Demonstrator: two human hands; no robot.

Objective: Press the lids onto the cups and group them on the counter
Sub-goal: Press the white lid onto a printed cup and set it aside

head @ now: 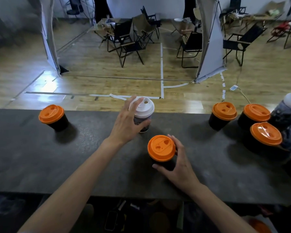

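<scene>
— Left of the group (256, 113), what's held?
— The right hand (178, 163) curls round the orange cup (161, 148), nearer it; the left hand (126, 122) wraps the white cup (142, 113), farther left, both upright

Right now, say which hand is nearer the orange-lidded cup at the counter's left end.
Left. The left hand, on the white-lidded cup, sits right of the far-left cup; the right hand, holding the near cup, farther right.

You have a single view: a wide-angle camera on your head, at the near edge of the counter (32, 157), looking forward and down across it. The counter sits close under the lens. The wooden floor (94, 84) and folding chairs (129, 41) lie well beyond its far edge.
</scene>
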